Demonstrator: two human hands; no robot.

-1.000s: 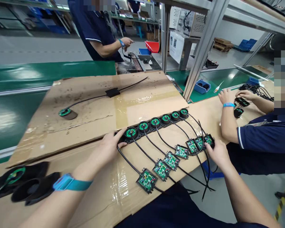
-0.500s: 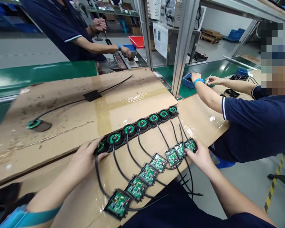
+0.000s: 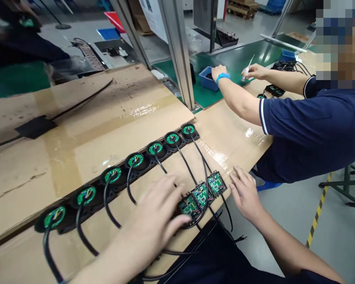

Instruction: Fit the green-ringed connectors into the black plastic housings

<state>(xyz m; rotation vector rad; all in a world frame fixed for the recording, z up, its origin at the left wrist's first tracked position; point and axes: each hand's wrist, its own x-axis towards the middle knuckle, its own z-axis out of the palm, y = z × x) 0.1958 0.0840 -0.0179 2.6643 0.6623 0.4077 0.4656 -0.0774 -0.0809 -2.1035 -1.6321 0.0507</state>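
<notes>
Circuit boards (image 3: 199,195): green, black-framed, cabled | left hand (image 3: 155,213): spread, blurred | right hand (image 3: 246,193): unclenched

Flat brown cardboard (image 3: 219,126) covers the bench. Beyond the fingers (image 3: 168,197) of the left hand (image 3: 144,221) stretches a row of seven round black cups with green ring-shaped circuit boards (image 3: 135,161), trailing black cables (image 3: 107,203). Between those fingers and the right hand's (image 3: 245,193) lie three square green boards in black frames (image 3: 200,196). Farther past the left fingers rests a flat black square piece (image 3: 37,126).
</notes>
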